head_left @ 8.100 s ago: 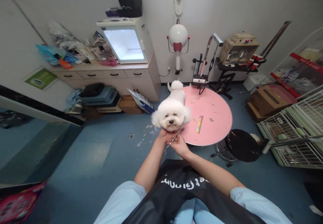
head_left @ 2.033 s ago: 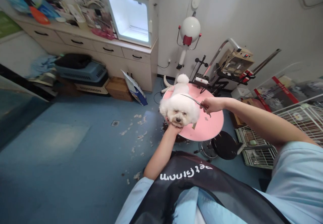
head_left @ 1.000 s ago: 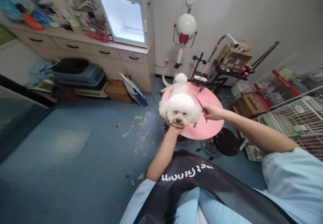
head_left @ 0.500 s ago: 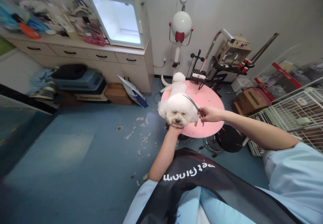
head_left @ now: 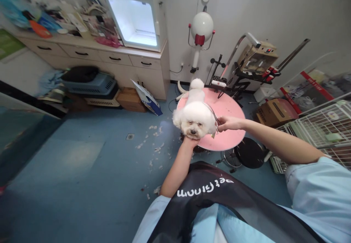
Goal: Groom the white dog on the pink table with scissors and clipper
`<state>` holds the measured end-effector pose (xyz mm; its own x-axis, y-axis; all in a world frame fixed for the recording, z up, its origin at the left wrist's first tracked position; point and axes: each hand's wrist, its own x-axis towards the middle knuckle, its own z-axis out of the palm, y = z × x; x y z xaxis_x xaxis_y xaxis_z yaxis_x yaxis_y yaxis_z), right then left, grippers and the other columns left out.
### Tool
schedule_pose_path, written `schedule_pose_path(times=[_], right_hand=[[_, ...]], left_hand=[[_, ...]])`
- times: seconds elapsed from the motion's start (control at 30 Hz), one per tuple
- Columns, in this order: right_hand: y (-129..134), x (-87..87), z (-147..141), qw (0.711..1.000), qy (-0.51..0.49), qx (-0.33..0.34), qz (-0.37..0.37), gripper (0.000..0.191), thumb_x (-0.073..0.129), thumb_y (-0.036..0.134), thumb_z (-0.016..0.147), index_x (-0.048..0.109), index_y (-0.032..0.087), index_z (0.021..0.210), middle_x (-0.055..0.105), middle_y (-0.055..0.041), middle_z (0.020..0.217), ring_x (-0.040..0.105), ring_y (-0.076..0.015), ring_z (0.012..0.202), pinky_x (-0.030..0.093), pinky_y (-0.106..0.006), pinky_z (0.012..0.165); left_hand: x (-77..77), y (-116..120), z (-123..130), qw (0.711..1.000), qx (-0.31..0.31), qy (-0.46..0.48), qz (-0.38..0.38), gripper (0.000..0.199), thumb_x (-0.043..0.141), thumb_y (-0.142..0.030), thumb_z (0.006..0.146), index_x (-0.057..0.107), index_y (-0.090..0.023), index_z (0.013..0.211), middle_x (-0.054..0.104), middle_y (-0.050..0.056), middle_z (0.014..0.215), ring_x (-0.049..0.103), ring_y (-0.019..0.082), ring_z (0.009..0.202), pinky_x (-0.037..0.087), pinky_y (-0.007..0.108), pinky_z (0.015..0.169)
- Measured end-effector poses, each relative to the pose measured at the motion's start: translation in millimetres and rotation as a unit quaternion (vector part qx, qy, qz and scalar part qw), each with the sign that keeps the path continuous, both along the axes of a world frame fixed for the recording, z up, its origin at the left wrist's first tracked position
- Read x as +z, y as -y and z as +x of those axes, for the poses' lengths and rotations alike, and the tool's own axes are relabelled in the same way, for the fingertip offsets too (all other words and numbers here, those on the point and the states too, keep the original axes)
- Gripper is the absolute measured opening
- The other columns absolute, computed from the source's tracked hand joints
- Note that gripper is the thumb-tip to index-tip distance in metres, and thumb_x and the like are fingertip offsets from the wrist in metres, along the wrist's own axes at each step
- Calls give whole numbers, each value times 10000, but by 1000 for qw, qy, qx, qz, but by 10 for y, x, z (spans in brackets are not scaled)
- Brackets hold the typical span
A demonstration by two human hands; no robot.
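A fluffy white dog stands on a round pink grooming table, its face toward me. My left hand cups the dog's chin from below, and its fingers are partly hidden under the muzzle. In my right hand is a pair of long grooming scissors, held by the handles. Their slim blades lie along the fur at the side of the dog's head, on the right in the view. The blades look closed or nearly so.
White fur clippings are scattered on the blue floor. A black stool stands right of the table, near a white wire cage. Behind are a white round-headed dryer and a drawer cabinet carrying a lit box.
The scissor blades, slightly parted before, now appear closer together and nearer the dog's head. My left hand stays under the chin. The whole view has shifted slightly.
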<state>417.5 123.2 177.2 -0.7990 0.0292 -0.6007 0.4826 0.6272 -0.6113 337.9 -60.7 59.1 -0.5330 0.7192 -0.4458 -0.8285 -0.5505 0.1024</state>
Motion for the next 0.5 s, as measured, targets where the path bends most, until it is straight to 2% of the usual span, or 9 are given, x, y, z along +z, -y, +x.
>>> schedule_pose_path(times=[0.1,0.27,0.5], right_hand=[[-14,-34,-1,999,0,-20,-33,310,715,260,582,620,194,869,676,-5,772,632,-175,734,519,-288,668],[-28,-61,4,997,24,-46,-65,293,762,301,619,653,175,860,708,-40,820,666,-182,788,533,-279,684],[-89,-188,4,991,48,-71,-105,292,784,269,579,656,180,826,723,-28,783,662,-156,728,543,-257,671]], left_hand=[[56,-10,3,1000,-1,4,-4,478,333,-417,1076,704,-184,1267,769,87,1019,706,195,1008,576,369,1022],[112,-24,7,1000,7,5,6,529,284,-455,1080,700,-203,1288,763,84,929,702,214,1064,569,400,1054],[-3,-66,27,1000,6,-4,12,486,305,-444,1075,690,-233,1285,764,69,1016,701,192,998,575,355,1009]])
